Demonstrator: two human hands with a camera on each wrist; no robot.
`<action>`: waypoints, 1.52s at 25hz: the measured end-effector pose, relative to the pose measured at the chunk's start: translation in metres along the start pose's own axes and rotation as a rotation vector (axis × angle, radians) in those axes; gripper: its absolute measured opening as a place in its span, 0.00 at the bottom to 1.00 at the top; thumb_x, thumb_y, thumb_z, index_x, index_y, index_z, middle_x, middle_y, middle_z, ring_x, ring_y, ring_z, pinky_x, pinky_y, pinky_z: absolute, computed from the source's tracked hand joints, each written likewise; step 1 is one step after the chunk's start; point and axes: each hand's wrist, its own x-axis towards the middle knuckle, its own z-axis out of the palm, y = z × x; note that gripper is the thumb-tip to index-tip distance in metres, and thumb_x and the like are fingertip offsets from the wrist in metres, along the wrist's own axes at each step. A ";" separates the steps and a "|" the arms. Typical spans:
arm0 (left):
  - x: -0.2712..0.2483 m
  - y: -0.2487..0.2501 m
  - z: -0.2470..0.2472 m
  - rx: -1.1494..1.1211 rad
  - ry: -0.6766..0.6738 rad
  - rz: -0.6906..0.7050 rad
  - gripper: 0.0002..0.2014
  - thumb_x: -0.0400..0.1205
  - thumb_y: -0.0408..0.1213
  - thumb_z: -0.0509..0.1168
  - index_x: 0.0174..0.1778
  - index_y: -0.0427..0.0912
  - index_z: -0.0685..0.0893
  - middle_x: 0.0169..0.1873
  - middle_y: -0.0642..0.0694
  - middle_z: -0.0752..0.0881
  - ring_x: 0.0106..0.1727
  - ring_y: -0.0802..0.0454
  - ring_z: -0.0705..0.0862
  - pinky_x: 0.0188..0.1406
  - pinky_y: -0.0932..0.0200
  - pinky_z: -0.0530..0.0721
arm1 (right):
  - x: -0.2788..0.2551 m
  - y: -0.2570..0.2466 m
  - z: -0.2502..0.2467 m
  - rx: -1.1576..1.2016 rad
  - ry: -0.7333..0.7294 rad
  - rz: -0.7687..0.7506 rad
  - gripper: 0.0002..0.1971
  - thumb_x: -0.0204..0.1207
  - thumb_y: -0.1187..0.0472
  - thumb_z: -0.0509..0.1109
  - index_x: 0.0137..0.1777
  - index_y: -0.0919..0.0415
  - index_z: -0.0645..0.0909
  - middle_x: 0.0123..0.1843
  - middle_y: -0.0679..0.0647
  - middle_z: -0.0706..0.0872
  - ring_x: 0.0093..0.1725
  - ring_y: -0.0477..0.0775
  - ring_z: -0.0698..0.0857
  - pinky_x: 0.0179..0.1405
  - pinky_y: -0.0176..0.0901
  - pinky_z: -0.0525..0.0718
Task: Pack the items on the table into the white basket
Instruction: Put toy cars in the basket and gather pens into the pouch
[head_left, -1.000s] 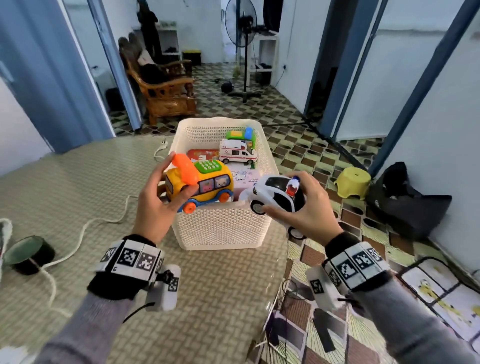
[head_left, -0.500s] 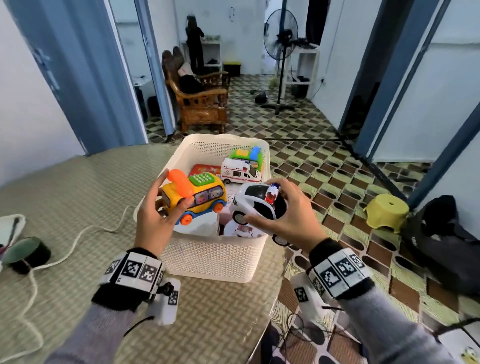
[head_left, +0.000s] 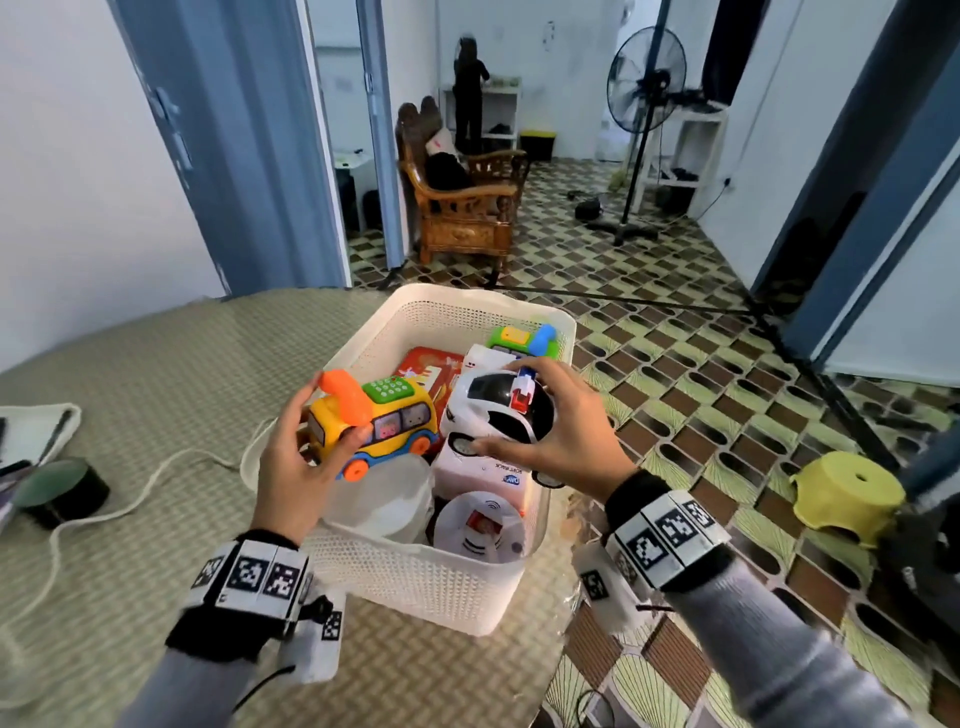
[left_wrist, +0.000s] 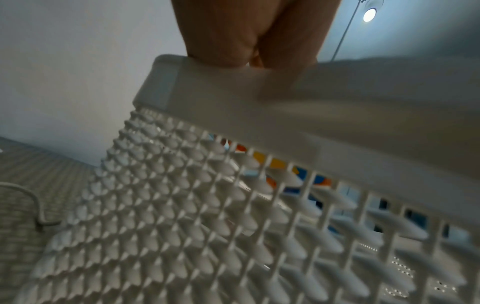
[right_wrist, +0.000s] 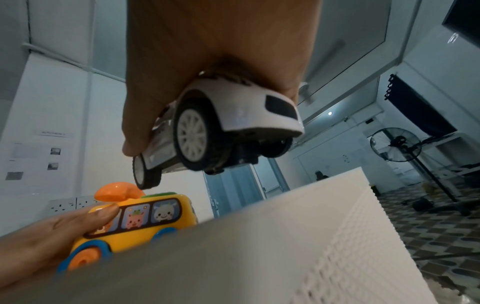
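The white basket (head_left: 415, 577) stands on the table near its right edge, with several toys inside. My left hand (head_left: 296, 457) grips a yellow toy bus (head_left: 395, 423) with an orange handset, held over the basket's left side. My right hand (head_left: 566, 431) grips a white and black toy police car (head_left: 493, 410) from above, over the basket's middle. In the right wrist view the toy police car (right_wrist: 223, 123) hangs above the basket's rim (right_wrist: 233, 246) and the yellow toy bus (right_wrist: 145, 218) sits lower left. The left wrist view shows the basket's lattice wall (left_wrist: 207, 226) close up.
Inside the basket lie a white round device (head_left: 480, 527), a pink box (head_left: 488, 475), a red flat box (head_left: 431, 366), a green toy (head_left: 519, 338) and a clear bag (head_left: 384, 493). A black round tin (head_left: 62, 491) and a white cord (head_left: 130, 499) lie left on the table. A yellow stool (head_left: 847, 493) stands on the floor.
Both hands have carried their toys forward from the basket's near side to over its inside. The view has shifted closer to the basket.
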 end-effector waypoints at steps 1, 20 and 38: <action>0.000 0.000 -0.001 0.004 0.005 -0.006 0.36 0.67 0.51 0.75 0.71 0.65 0.72 0.62 0.46 0.83 0.60 0.47 0.85 0.54 0.52 0.84 | 0.004 0.002 0.002 0.003 -0.009 -0.003 0.41 0.52 0.28 0.77 0.62 0.51 0.77 0.56 0.48 0.82 0.56 0.47 0.81 0.58 0.47 0.81; 0.069 0.065 -0.002 0.148 -0.072 -0.050 0.33 0.64 0.40 0.74 0.64 0.67 0.74 0.59 0.46 0.82 0.50 0.50 0.85 0.43 0.67 0.87 | 0.089 0.103 0.022 0.202 -0.106 -0.024 0.42 0.53 0.28 0.76 0.64 0.51 0.75 0.57 0.45 0.81 0.58 0.42 0.79 0.60 0.45 0.80; 0.187 -0.015 0.128 0.483 0.017 -0.019 0.34 0.70 0.49 0.76 0.73 0.58 0.72 0.57 0.48 0.76 0.59 0.48 0.75 0.60 0.44 0.80 | 0.208 0.202 0.008 0.259 -0.150 -0.035 0.39 0.52 0.25 0.74 0.63 0.38 0.72 0.56 0.42 0.79 0.57 0.41 0.78 0.63 0.61 0.78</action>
